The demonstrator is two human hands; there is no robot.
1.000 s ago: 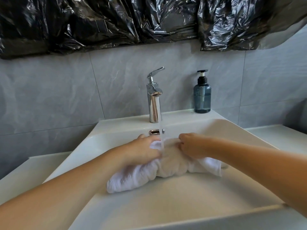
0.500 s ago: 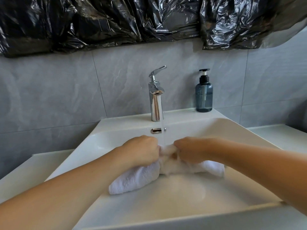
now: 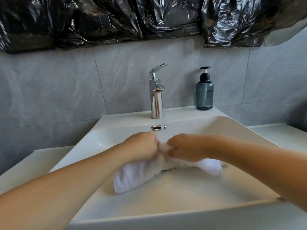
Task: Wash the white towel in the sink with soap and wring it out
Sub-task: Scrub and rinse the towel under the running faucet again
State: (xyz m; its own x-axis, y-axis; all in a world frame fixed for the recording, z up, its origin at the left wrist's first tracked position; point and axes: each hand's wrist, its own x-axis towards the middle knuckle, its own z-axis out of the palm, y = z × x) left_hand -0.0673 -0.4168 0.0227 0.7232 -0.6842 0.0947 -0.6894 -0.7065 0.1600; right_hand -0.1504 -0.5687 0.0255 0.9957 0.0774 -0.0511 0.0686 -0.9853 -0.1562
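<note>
The near rim of the sink point(image 3: 149, 218) ran across the bottom of the view, and both bare forearms reached over it into the basin. The left hand point(image 3: 141, 145) was curled into a fist round the towel point(image 3: 127, 176), knuckles up. The right hand point(image 3: 184, 146) was likewise clenched on the towel, its thumb tucked under at the front. The two fists sat just beside each other, with only a small bunched hump of wet cloth between them. From under the left hand one end of the towel hung down and to the left, resting on the basin floor; the other end stuck out to the right beneath the right wrist, blurred. The middle part looked soaked and greyish, the ends whiter.

A stream of water point(image 3: 163, 130) fell from the tap point(image 3: 156, 98) straight onto the cloth between the fists. Behind the stream an overflow slot point(image 3: 157, 127) showed in the back wall of the basin. The tap stood on the back ledge with its lever raised. To its right on the same ledge stood a soap bottle point(image 3: 204, 95), upright, blue-grey with a black pump, well apart from the hands. Grey tiles point(image 3: 58, 90) covered the wall behind, and crumpled black plastic point(image 3: 116, 20) hung across the top.
</note>
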